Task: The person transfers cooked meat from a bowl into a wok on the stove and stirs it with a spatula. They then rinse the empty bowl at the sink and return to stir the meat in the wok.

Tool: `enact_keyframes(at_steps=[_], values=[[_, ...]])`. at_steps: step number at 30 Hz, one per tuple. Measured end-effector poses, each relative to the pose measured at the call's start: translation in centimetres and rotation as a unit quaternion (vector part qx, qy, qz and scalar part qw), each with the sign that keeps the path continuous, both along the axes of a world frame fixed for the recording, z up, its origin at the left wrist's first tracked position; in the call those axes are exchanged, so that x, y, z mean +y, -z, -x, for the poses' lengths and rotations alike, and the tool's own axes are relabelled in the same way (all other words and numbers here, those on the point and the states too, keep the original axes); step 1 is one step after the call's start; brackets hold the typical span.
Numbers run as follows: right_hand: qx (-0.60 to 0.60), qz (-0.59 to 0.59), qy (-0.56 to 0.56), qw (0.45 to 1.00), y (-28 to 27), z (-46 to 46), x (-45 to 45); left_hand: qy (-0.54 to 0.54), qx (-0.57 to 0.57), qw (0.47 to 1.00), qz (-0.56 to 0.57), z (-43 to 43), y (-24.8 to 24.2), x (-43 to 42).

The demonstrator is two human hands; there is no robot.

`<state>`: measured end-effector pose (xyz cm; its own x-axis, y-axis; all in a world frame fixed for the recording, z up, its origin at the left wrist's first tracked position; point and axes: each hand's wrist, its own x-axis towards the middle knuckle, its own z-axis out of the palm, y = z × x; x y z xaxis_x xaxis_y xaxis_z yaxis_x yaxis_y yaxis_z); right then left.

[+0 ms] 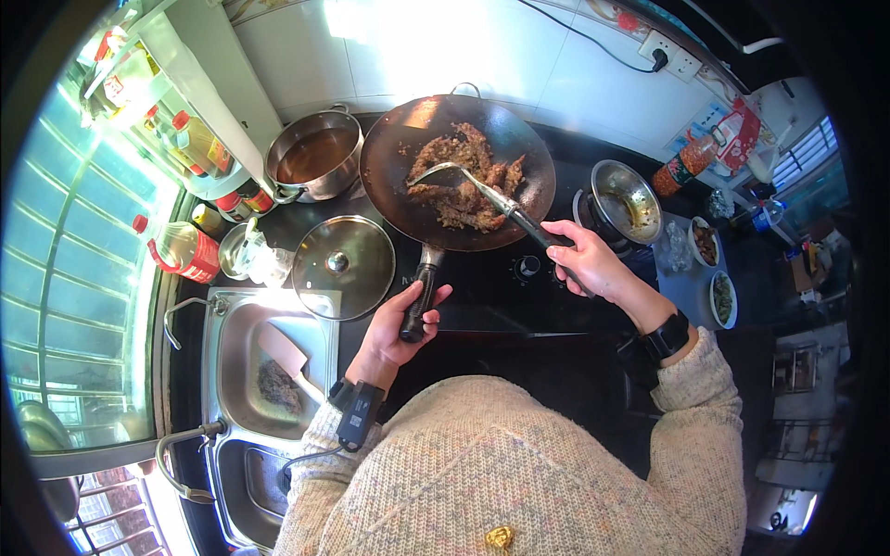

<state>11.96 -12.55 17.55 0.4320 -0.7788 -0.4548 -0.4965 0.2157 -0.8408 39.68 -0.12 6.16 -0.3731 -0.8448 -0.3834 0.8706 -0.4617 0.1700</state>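
Note:
A dark wok (389,187) sits over the black stove, holding browned, crumb-coated pieces of food (466,201). My left hand (393,323) grips the wok's black handle (420,302) from below. In my right hand (587,258) is a metal spatula (511,208) with a black handle, held at a slant. The spatula's head reaches into the wok and rests against the food near its middle. Part of the food is hidden beneath the spatula.
Left of the wok stand a steel pot (316,149) of brown liquid and a glass lid (344,267). A cleaver (284,347) lies in the steel sink (243,403). A metal bowl (626,201) is on the right burner; small dishes (723,299) stand beyond it.

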Motion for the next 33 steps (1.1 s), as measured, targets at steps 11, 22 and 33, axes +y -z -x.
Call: enact_keyframes(at_steps=[11,22,33], values=[[0.009,0.025,0.019,0.999,1.0,-0.2,-0.4,0.005,0.01,1.0,-0.003,0.0,0.0,-0.1],[0.086,0.097,0.024,0.991,2.4,-1.5,-0.5,0.001,-0.019,1.0,-0.013,0.0,0.1,0.0],[0.141,0.218,-0.003,0.966,3.2,-2.8,-3.6,0.011,-0.01,1.0,-0.005,-0.2,0.0,-0.1]])
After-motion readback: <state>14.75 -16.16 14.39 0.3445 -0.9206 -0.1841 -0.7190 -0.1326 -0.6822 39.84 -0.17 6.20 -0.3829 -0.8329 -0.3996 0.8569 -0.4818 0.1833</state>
